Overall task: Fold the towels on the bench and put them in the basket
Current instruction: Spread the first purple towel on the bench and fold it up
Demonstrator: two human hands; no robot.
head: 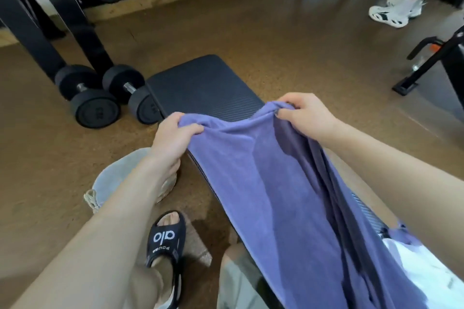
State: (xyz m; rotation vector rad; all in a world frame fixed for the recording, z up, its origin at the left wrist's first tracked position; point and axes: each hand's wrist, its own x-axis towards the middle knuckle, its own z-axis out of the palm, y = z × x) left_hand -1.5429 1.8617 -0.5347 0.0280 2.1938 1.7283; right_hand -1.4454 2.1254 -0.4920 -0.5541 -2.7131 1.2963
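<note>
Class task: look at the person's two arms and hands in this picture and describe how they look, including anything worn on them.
Both forearms are bare as far as the frame shows: no sleeves appear. The left hand and the right hand wear no gloves, and no watch, ring or wristband can be seen. The fingernails look short and unpainted.
</note>
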